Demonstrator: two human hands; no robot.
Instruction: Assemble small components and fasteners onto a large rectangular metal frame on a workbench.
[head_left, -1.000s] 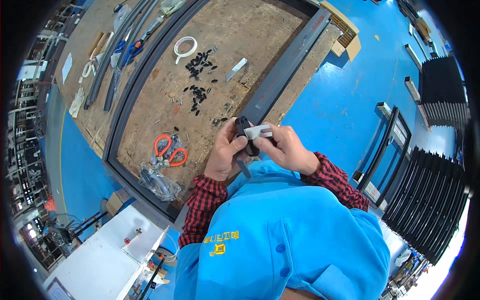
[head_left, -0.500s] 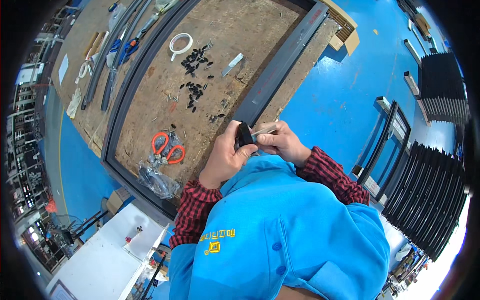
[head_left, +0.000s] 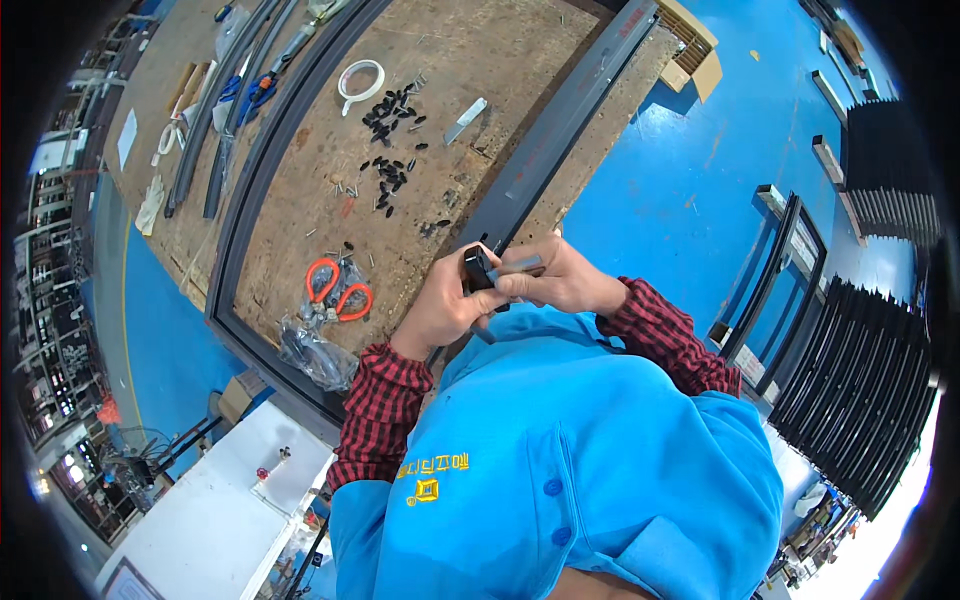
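My left hand (head_left: 445,302) is closed round a small black block-shaped part (head_left: 479,268), just in front of my chest. Against that part, my right hand (head_left: 566,276) grips a short, flat grey metal piece (head_left: 522,265) between thumb and fingers. The kind of either piece is too small to make out. Both hands are over the near end of the dark metal frame (head_left: 540,160). To their left lie orange-handled scissors (head_left: 322,280), partly over a clear plastic bag (head_left: 318,358).
On the wooden table (head_left: 480,60) are a tape roll (head_left: 377,70), several small black parts (head_left: 390,115), screws and a pale flat blade-like strip (head_left: 465,120). Dark bars (head_left: 225,100) lie at the far left. An open cardboard box (head_left: 700,65) and stacked black profiles (head_left: 845,390) are right.
The black part has turned in my left hand, showing its end. The grey piece in my right hand now lies across it, and my right fingers have shifted toward the left hand.
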